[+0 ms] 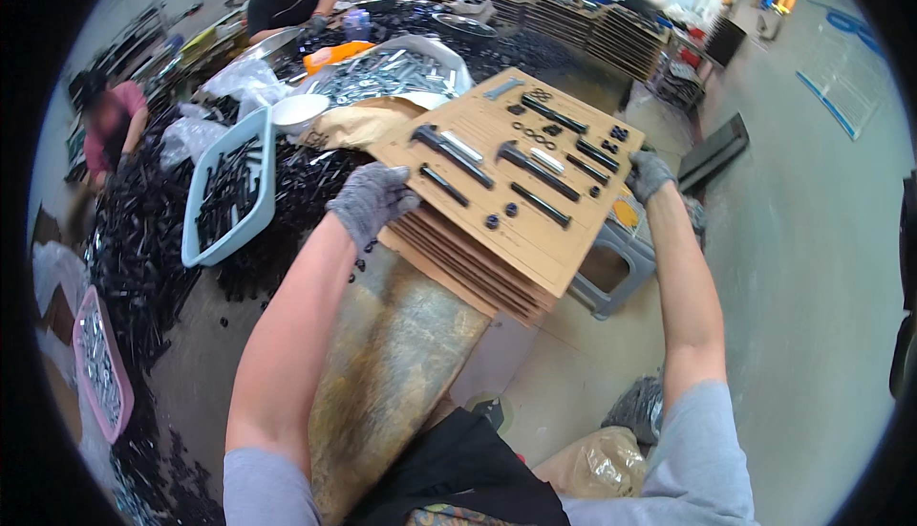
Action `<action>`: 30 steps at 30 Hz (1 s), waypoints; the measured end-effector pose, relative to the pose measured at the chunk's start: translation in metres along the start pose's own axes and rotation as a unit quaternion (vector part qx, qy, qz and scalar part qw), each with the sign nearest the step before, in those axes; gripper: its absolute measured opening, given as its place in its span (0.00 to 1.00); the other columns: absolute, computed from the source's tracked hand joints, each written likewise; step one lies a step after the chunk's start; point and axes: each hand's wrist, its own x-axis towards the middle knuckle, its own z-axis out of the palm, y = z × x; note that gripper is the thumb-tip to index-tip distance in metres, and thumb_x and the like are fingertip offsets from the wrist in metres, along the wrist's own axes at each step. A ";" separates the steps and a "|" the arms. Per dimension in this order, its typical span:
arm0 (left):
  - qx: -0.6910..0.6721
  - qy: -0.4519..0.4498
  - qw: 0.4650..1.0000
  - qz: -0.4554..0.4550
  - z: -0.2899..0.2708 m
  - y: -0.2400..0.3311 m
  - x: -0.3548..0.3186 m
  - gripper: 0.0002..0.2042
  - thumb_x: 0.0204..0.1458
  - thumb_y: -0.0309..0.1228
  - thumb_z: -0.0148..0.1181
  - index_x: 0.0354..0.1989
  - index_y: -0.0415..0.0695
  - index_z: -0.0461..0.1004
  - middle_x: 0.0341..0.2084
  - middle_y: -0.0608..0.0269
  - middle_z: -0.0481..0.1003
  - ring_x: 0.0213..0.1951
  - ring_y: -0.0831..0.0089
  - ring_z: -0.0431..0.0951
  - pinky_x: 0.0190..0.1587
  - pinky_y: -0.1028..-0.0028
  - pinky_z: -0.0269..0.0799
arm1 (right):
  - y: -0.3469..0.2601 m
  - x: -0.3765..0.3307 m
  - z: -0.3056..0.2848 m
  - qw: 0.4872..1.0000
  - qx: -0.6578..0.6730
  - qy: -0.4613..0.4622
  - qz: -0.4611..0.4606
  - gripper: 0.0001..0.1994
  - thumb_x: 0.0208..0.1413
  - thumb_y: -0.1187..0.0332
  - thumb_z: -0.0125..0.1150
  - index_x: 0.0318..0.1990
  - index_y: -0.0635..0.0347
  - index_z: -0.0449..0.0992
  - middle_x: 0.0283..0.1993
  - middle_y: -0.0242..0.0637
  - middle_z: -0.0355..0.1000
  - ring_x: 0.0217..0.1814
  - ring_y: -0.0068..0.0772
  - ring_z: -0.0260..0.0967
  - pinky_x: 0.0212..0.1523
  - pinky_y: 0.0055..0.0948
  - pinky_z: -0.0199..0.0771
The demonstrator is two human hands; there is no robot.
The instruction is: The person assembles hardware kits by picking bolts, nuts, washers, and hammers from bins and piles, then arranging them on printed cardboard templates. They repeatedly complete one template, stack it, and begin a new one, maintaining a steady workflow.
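A brown cardboard sheet (540, 263) is held level-ish between my two grey-gloved hands. Fixed on it are black bolts (540, 204), silver sleeves (463, 146), small black nuts, rings and a flat wrench (502, 88). At its left edge my left hand (373, 203) is closed on the cardboard. My right hand (651, 177) grips the right edge, fingers partly hidden. Just under the sheet lies a stack of similar cardboard sheets (458, 263), resting at the corner of a worn, brownish table part (392, 354).
Heaps of black bolts (138, 249) cover the table at left. A light blue basket (272, 158), a pink basket (121, 373) and a white tub of silver parts (463, 72) stand there. A grey stool (621, 282) is at right. Other people work across the table.
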 end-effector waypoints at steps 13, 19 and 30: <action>0.030 0.020 0.999 0.015 -0.005 -0.006 0.004 0.07 0.52 0.28 0.59 0.36 0.40 0.71 0.25 0.62 0.74 0.21 0.70 0.74 0.22 0.76 0.73 | 0.009 0.002 0.014 0.998 -0.048 0.044 0.012 0.06 0.54 0.75 0.52 0.39 0.61 0.72 0.28 0.41 0.72 0.24 0.41 0.71 0.21 0.39 0.74; 0.037 0.001 0.999 0.000 0.005 -0.003 0.003 0.08 0.53 0.28 0.58 0.39 0.39 0.69 0.25 0.60 0.74 0.23 0.72 0.76 0.25 0.77 0.76 | 0.011 0.010 0.000 0.996 -0.056 0.065 0.015 0.06 0.52 0.75 0.56 0.38 0.60 0.72 0.27 0.38 0.71 0.22 0.36 0.69 0.19 0.35 0.72; 0.080 0.038 0.996 -0.009 0.009 0.001 -0.006 0.07 0.53 0.27 0.59 0.38 0.40 0.70 0.24 0.63 0.75 0.22 0.74 0.77 0.23 0.80 0.75 | 0.017 0.008 -0.003 0.994 -0.099 0.053 0.008 0.04 0.52 0.72 0.60 0.35 0.60 0.76 0.30 0.37 0.74 0.23 0.30 0.70 0.21 0.29 0.76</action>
